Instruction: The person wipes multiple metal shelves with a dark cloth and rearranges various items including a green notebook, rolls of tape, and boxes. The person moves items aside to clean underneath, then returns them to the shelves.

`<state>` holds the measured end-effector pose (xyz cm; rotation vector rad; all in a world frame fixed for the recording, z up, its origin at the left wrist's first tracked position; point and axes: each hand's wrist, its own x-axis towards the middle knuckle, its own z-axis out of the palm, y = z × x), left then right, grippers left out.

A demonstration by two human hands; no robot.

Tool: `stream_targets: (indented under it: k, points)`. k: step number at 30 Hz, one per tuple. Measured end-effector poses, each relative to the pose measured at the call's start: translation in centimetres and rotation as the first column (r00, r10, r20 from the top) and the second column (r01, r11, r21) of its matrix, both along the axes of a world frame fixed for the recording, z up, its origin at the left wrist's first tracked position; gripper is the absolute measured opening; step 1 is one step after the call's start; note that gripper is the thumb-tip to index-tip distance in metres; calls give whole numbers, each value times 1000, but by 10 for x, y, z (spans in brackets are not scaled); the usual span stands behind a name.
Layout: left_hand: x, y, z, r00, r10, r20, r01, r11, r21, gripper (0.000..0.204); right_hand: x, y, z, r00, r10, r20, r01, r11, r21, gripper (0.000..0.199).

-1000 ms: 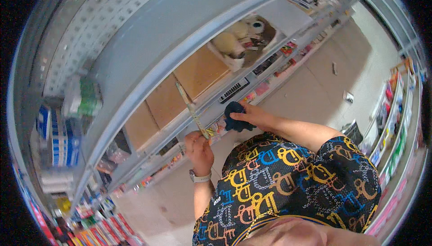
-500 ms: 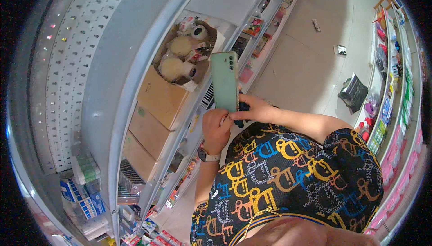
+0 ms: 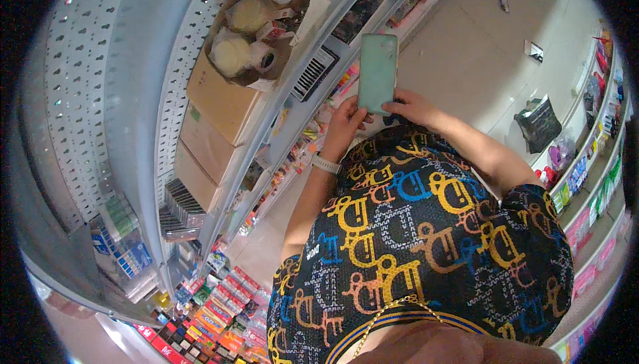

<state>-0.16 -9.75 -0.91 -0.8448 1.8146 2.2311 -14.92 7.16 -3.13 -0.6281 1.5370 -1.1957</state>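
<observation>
A pale green smartphone [image 3: 378,74] is held up in front of my chest, its back and camera lenses turned toward the view. My left hand [image 3: 347,121] grips its lower left corner, with the thumb along the edge. At the lower right corner my right hand [image 3: 413,106] pinches the phone, thumb on the back; the fingers behind it are hidden. A watch with a pale strap [image 3: 326,164] circles my left wrist. The phone's screen is out of sight.
Left of me, a shelf holds an open carton [image 3: 303,14] of tape-like rolls, and brown cardboard boxes [image 3: 223,111]. Packaged goods [image 3: 219,307] fill shelving at lower left. A dark plastic bag [image 3: 538,124] lies on the floor by the right-hand shelves [image 3: 602,191].
The phone now appears farther up and right, and its back is turned more squarely to the view. My left hand has shifted its hold at the lower corner. The whole view has shifted too.
</observation>
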Motion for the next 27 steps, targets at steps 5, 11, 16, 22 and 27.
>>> stream_targets:
  k: [5,11,16,22,27]
  points:
    - [7,-8,-39,961,221,166,-268,892,365,26,-4,-5,-14,984,-42,-172,69,985,157,37]
    - [41,-41,-134,845,464,268,-532,675,511,19,-11,17,-40,977,-88,-194,99,994,50,39]
    - [10,-74,-159,718,598,355,-694,650,309,11,-5,45,-38,953,-200,-229,243,954,178,30]
    - [-1,-124,-196,770,567,291,-611,787,85,5,16,68,-7,941,-293,-170,328,915,235,27]
    - [-17,-151,-219,707,615,351,-680,727,95,3,37,81,4,918,-379,-116,396,863,313,26]
